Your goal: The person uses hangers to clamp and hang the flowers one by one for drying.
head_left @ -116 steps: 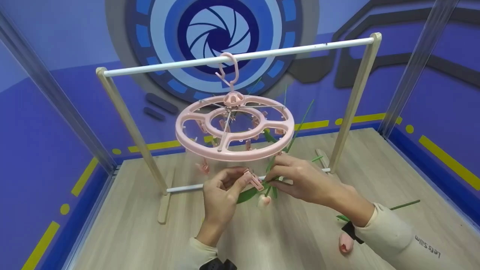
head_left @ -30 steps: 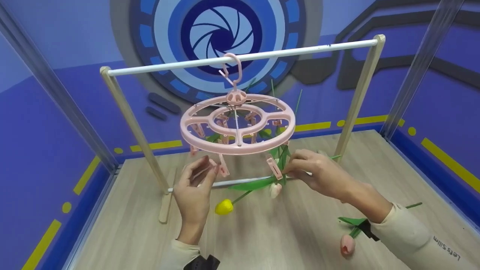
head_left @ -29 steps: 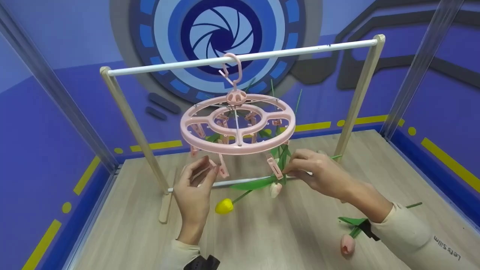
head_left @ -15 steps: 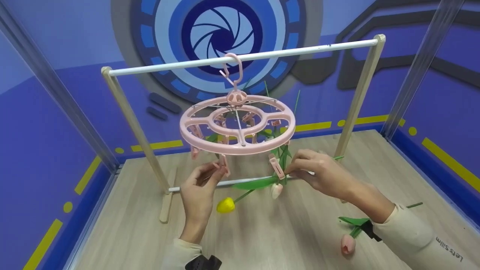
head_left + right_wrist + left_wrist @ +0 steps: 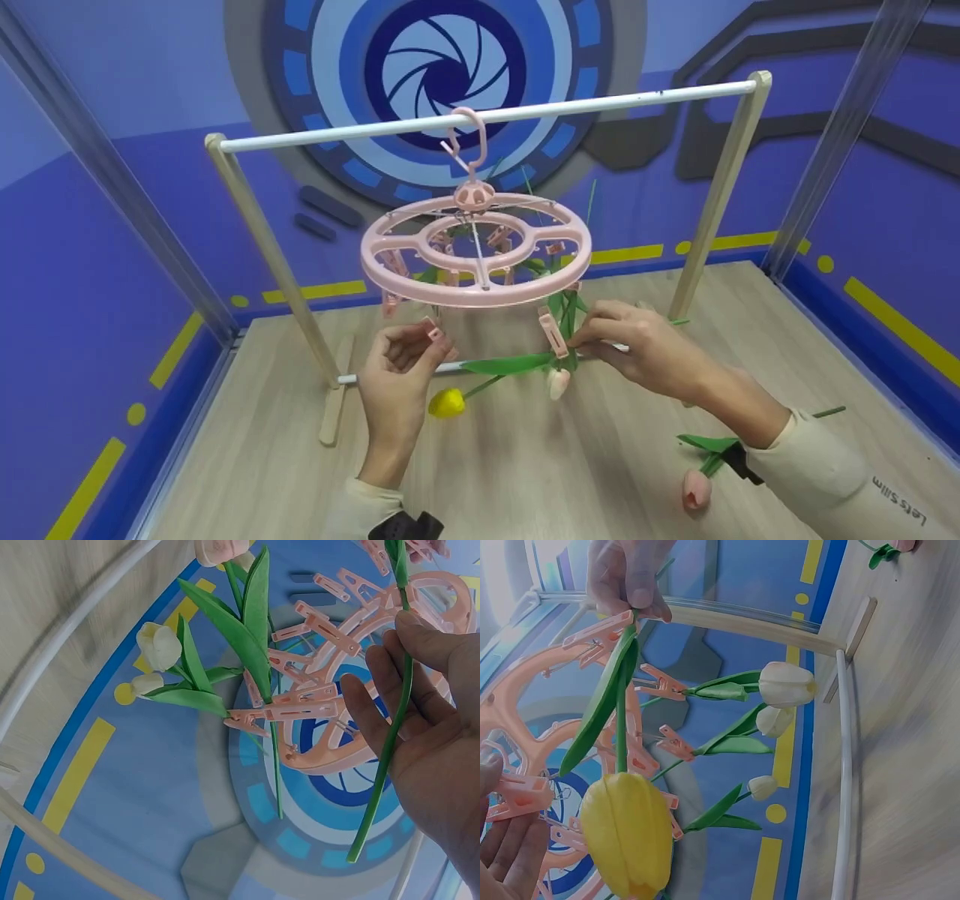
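A pink round clip hanger [image 5: 476, 295] hangs by its hook. At its front left, my left hand [image 5: 394, 382] pinches one of its hanging clothespins [image 5: 525, 795] between thumb and fingers. My right hand [image 5: 645, 346] holds the green stem [image 5: 386, 754] of a yellow tulip [image 5: 626, 832]; the stem's lower end sticks out past the palm. The yellow bloom points left in the head view, just below my left hand. Close beside my right fingertips, another clothespin [image 5: 553, 335] hangs over a pale pink tulip [image 5: 559, 383]. White tulips [image 5: 786, 684] hang clipped farther back.
The rack's white top bar [image 5: 600, 106] carries the hanger between wooden posts [image 5: 724, 187]. A lower white bar [image 5: 360, 377] crosses near the table. On the table [image 5: 510, 480], a pink tulip [image 5: 697, 489] lies by my right sleeve. Patterned blue walls enclose the table.
Earlier both hands were at a clothespin by the pale tulip, which now hangs. My left hand has moved left and grasped another clothespin. The yellow tulip has come into view, held by my right hand.
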`<state>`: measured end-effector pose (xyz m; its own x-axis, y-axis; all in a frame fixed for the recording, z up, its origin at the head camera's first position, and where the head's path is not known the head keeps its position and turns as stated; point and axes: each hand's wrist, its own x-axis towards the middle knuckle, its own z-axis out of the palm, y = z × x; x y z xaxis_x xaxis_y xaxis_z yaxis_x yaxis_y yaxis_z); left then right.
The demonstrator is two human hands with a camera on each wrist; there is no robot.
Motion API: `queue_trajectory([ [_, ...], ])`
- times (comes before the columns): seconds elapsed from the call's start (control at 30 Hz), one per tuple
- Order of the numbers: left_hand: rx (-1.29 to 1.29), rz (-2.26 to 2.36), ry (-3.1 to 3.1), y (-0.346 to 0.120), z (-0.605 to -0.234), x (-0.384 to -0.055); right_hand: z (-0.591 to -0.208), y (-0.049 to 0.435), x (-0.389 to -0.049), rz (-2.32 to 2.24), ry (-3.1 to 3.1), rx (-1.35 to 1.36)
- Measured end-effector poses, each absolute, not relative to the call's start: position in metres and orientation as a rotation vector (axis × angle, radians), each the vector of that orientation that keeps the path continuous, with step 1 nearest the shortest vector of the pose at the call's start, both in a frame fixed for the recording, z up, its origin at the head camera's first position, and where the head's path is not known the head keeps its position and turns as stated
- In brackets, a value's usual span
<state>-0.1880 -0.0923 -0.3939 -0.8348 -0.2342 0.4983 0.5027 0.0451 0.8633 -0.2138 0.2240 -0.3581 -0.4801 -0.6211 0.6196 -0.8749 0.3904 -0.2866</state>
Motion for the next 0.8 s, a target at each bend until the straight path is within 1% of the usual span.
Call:
queue_trajectory([
  [0.13,-0.292,-1.896,-1.788,-0.0920,-0.3914,-0.1885,-0.3555,0.2236,-0.2131,0.820,-2.226,1.294],
  [0.4,-0.339,-1.772,-1.895,-0.0912,-0.3905,-0.1844,-0.3506,0.2241,-0.2104,0.787,-2.188,1.277],
  [0.8,-0.422,-1.720,-1.868,-0.0900,-0.3944,-0.1865,-0.3502,0.2222,-0.2078,0.838,-2.175,1.219],
])
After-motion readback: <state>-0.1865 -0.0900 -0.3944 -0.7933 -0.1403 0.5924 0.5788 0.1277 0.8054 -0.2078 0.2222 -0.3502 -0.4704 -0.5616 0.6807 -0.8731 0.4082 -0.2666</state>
